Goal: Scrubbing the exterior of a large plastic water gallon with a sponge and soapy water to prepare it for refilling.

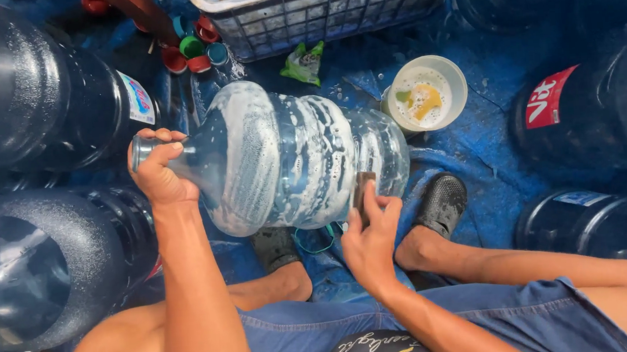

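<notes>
While the left hand (157, 172) grips the jug (290, 155) neck, keep the right hand's (369, 238) pinched sponge (363, 189) flat against the soapy side.

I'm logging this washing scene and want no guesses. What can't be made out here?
Head view only:
- Small dark pad: mostly hidden by right hand.
- Soapy water jug mouth: covered by left hand.
- White crate: cut off by top edge.
- White tub contents: too small.
</notes>
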